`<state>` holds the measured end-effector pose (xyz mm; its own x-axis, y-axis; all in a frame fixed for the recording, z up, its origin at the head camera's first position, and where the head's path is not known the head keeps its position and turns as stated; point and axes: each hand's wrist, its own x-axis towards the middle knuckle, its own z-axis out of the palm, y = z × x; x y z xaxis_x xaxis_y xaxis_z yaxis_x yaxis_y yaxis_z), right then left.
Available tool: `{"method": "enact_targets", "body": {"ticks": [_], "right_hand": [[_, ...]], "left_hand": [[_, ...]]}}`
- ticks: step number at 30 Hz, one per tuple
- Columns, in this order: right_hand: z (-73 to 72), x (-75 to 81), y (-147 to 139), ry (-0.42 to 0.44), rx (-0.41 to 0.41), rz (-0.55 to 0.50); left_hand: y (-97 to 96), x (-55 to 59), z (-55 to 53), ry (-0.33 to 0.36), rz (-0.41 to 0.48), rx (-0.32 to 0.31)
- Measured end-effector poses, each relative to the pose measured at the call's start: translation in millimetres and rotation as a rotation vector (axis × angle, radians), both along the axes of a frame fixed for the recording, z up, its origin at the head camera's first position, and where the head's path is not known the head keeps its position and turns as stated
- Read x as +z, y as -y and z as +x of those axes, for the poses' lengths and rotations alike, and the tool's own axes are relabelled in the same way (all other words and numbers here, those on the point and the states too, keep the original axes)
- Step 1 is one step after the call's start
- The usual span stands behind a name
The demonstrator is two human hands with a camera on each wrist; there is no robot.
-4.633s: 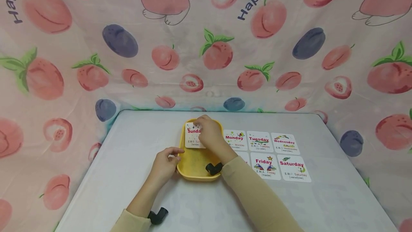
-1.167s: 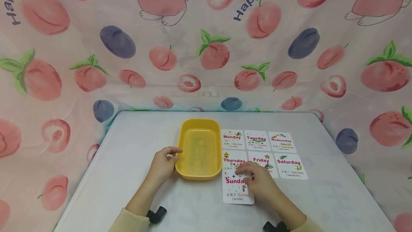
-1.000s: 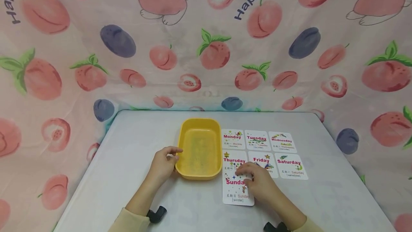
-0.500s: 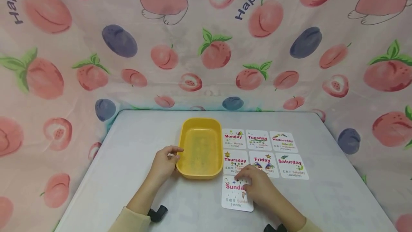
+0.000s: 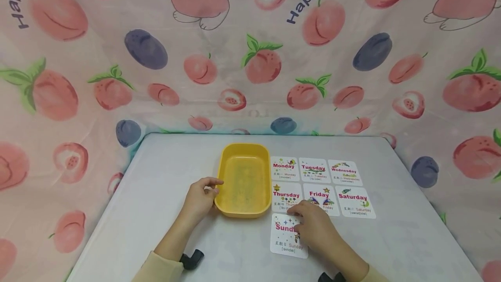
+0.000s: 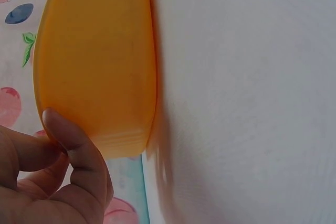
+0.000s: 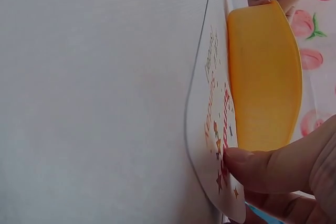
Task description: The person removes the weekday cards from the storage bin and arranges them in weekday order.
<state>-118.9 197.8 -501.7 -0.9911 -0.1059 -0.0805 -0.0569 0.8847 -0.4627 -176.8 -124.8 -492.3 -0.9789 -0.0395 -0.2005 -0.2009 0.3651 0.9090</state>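
On the left, my left hand [image 5: 201,197] pinches the side rim of a yellow plastic tray [image 5: 221,206]; the left wrist view shows the thumb on the outer wall [image 6: 100,77]. Nothing lies inside the tray. My right hand [image 5: 315,225] holds a white "Sunday" card [image 5: 283,245] just below the "Thursday" card [image 5: 279,203]. In the right wrist view, its thumb lies on the face of the Sunday card [image 7: 202,135], with the other fingers by the card's edge, partly hidden.
Two rows of cards lie right of the tray: Monday [image 5: 283,175], Tuesday [image 5: 313,177] and Wednesday [image 5: 345,179] behind; Thursday, Friday [image 5: 318,195] and Saturday [image 5: 354,208] in front. They rest on a white table [image 5: 176,156]. Behind it hangs a fruit-patterned cloth [image 5: 258,21].
The Sunday card has come out of the tray to the right, then slid toward the person off the Thursday card's lower part. The left hand has stayed on the tray.
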Motion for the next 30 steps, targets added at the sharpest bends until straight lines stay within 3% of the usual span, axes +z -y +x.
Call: {"method": "enact_targets", "body": {"ticks": [11,19,24,30], "right_hand": [[-5.4,-2.7,0,-0.039,0.019,0.001],[-13.3,5.3,-5,-0.086,-0.036,-0.012],[-21.3,14.3,-9,-0.071,-0.056,-0.029],[-29.3,22.3,-12,-0.117,-0.055,-0.025]], "left_hand": [[0.0,5.6,-0.6,0.01,-0.05,-0.034],[2.8,13.8,-0.4,-0.009,-0.124,-0.075],[7.5,23.0,1.5,0.012,-0.153,-0.088],[16.7,36.1,6.5,-0.018,-0.274,-0.057]]}}
